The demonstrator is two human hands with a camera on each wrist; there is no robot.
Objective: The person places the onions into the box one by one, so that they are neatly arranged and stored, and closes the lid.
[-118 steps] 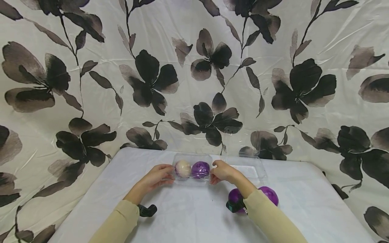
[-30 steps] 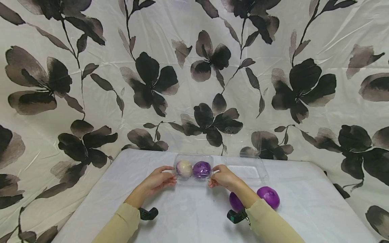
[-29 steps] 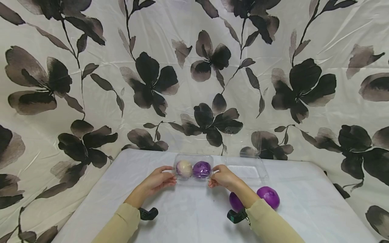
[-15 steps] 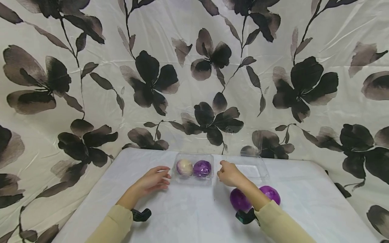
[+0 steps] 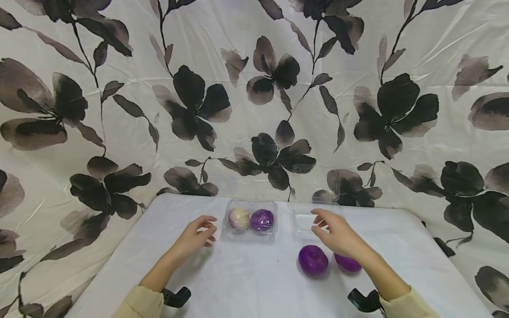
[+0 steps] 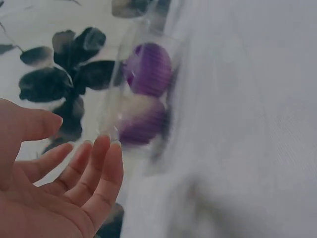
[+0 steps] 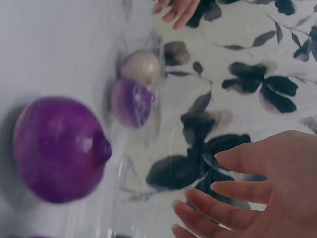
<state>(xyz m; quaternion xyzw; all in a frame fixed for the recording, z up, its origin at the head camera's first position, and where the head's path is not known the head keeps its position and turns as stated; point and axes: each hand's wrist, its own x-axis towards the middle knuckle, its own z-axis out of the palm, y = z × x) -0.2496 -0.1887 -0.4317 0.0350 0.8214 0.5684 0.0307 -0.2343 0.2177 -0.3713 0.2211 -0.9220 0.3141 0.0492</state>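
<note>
A clear plastic clamshell box (image 5: pixel 248 238) stands near the table's back edge, its lid down over one cream-and-purple onion (image 5: pixel 239 219) and one purple onion (image 5: pixel 262 220). My left hand (image 5: pixel 195 233) hovers to the left of this box with fingers loosely bent, holding nothing. To the right, my right hand (image 5: pixel 338 232) is in the air with relaxed, spread fingers, overlapping a second clear box (image 5: pixel 299 224) whose lid stands up. Below that hand lie two loose purple onions, one in full sight (image 5: pixel 313 260) and one partly hidden by my wrist (image 5: pixel 347 263).
A white cloth covers the table (image 5: pixel 238 282). Behind it hangs a floral curtain (image 5: pixel 238 115), close to the back edge and both boxes. Black wrist cameras jut inward from my left wrist (image 5: pixel 177 297) and right wrist (image 5: pixel 363 300).
Both hands have let go of the filled clamshell box and drawn apart. My left hand moved slightly left; my right moved right, over the second box, uncovering one loose onion.
</note>
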